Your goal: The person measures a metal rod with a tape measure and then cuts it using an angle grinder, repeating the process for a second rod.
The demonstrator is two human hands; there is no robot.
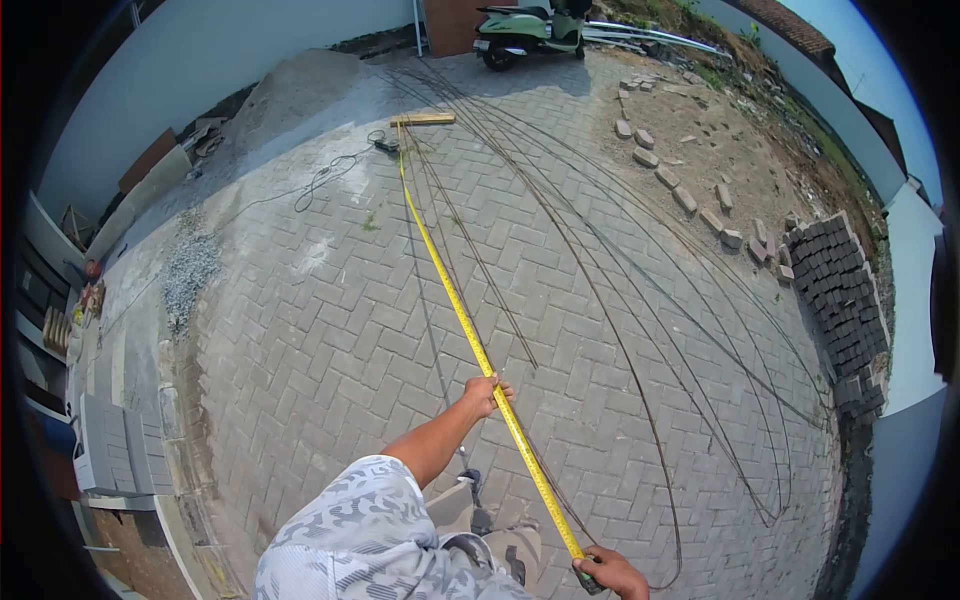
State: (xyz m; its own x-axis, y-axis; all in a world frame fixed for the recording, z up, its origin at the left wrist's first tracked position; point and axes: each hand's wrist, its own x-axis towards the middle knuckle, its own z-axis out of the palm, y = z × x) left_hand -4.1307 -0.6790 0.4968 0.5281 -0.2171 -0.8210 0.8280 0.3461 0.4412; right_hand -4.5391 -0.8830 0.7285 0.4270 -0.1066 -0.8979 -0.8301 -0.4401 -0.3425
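Ahead, left hand (487, 393) outstretched pinching tape measure (450, 291), right hand (613, 573) seemingly clenched.

tape measure (455, 300): yellow | paving (300, 330): grey herringbone | scooter (527, 30): green

**Yard surroundings: paved court, direct sun**

Floor: grey herringbone paving (300, 330), dry. White wall (200, 60) along the far left, and another white wall (915, 330) at right. Sand heap (300, 85) by the far-left wall, with a gravel patch (188, 270) nearer. Green scooter (525, 30) parked at the far end. Stacked paving blocks (845, 290) at right. Loose blocks (685, 195) lie in a line on bare dirt. Light hard and bright.
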